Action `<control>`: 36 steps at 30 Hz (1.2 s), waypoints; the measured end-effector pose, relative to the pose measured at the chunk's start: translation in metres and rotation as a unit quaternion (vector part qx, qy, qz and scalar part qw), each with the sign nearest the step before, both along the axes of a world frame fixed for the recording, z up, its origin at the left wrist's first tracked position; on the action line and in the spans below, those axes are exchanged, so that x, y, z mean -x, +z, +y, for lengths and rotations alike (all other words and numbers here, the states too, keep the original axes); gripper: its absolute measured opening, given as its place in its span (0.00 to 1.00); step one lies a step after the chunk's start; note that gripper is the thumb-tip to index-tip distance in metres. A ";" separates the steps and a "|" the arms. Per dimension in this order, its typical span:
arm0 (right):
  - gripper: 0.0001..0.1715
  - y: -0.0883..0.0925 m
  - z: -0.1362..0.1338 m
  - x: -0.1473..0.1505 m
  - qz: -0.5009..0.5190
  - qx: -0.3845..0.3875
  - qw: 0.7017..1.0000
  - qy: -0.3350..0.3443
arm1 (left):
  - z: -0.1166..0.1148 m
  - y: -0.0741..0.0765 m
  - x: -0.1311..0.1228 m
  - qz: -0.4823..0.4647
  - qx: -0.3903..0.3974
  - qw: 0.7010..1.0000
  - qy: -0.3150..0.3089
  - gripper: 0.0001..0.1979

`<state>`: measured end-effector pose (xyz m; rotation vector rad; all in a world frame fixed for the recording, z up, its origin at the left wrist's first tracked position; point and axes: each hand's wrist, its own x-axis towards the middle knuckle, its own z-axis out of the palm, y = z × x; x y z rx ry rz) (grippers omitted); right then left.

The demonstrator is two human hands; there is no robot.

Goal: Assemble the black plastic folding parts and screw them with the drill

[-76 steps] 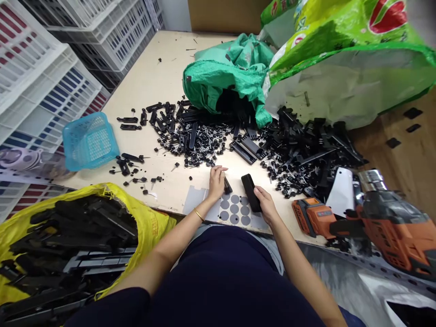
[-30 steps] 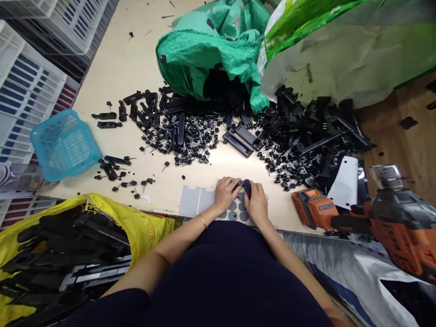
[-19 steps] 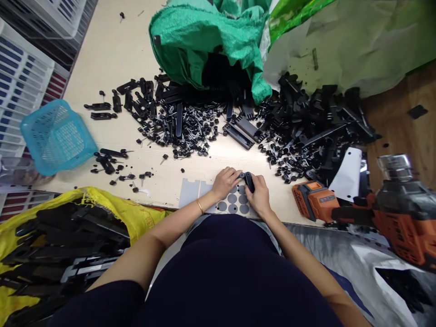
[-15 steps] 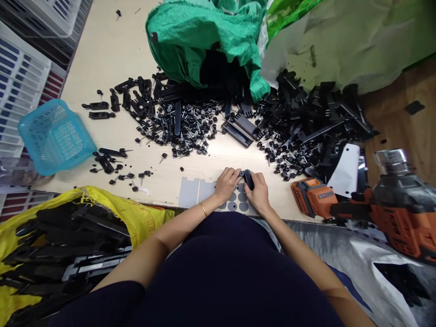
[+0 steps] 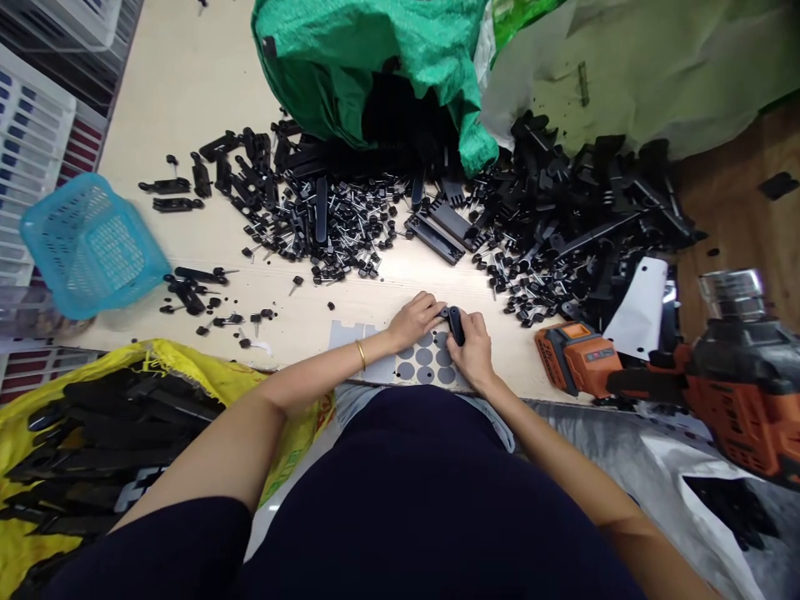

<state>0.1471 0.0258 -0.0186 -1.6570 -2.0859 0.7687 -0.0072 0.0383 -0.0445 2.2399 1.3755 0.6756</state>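
Note:
In the head view, my right hand (image 5: 473,352) is closed around a black elongated plastic part (image 5: 457,324) with a hole at its upper end. My left hand (image 5: 416,322) sits just beside it, its fingertips pinching a small round grey piece (image 5: 444,312) against or very near the part's top; whether the two touch I cannot tell. Under both hands, at the table's front edge, lies a pale sheet with several grey round pads (image 5: 425,374). A plain grey sheet (image 5: 377,369) shows beneath my left wrist.
Behind my hands spread heaps of black-headed screws (image 5: 350,225) and black plastic parts (image 5: 600,217), below a green sack (image 5: 375,75). An orange cordless power tool (image 5: 584,360) lies right. A blue basket (image 5: 93,246) stands left, above a yellow sack (image 5: 137,367) of black parts.
My left forearm has swung outward and lower, and the round pads show more openly under the hands. The right hand keeps its hold on the black part. The whole view has shifted slightly.

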 end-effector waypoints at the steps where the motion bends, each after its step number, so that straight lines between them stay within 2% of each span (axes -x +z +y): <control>1: 0.27 0.000 0.000 0.000 0.003 0.000 1.000 -0.002 | 0.000 0.000 -0.002 -0.001 0.002 1.000 0.017 0.12; 3: 0.28 0.000 -0.001 0.000 0.010 0.002 1.000 -0.002 | 0.001 0.000 -0.005 0.000 0.008 0.997 0.075 0.13; 4: 0.28 0.000 -0.002 0.000 0.014 0.003 1.000 0.000 | 0.003 0.000 -0.005 0.001 0.013 0.996 0.083 0.14; 5: 0.28 0.000 -0.002 0.000 0.015 0.004 1.000 0.002 | 0.006 0.000 -0.005 0.000 0.018 0.998 0.061 0.13; 8: 0.31 0.000 -0.004 0.000 0.013 0.006 1.000 -0.005 | 0.015 0.000 -0.004 -0.015 0.032 0.997 -0.065 0.12; 9: 0.32 0.000 -0.004 -0.001 0.011 0.006 1.000 -0.009 | 0.016 0.000 -0.005 -0.023 0.031 0.997 -0.066 0.12; 12: 0.34 -0.002 -0.005 -0.001 0.007 0.009 1.000 -0.013 | 0.012 0.000 -0.011 -0.042 0.020 0.998 0.042 0.14; 13: 0.35 -0.002 -0.006 -0.002 0.008 0.009 1.000 -0.012 | 0.010 0.000 -0.014 -0.048 0.020 0.997 0.061 0.14; 17: 0.33 -0.004 -0.007 -0.002 0.009 0.004 1.000 -0.020 | 0.005 0.000 -0.019 -0.074 0.041 0.995 0.047 0.12; 22: 0.33 -0.003 -0.008 -0.001 -0.001 0.002 1.000 -0.015 | 0.006 0.002 -0.020 -0.088 0.039 0.992 0.076 0.11; 27: 0.31 0.000 -0.004 -0.002 -0.019 0.005 1.000 -0.004 | 0.008 0.008 -0.017 -0.056 0.036 0.996 0.058 0.10; 31: 0.29 0.002 0.006 -0.001 -0.013 0.026 1.000 0.001 | 0.014 0.011 -0.013 -0.018 0.049 0.996 0.077 0.09; 36: 0.27 0.002 0.015 -0.002 0.007 0.024 1.000 -0.010 | 0.010 0.010 -0.012 -0.017 0.054 0.994 0.098 0.15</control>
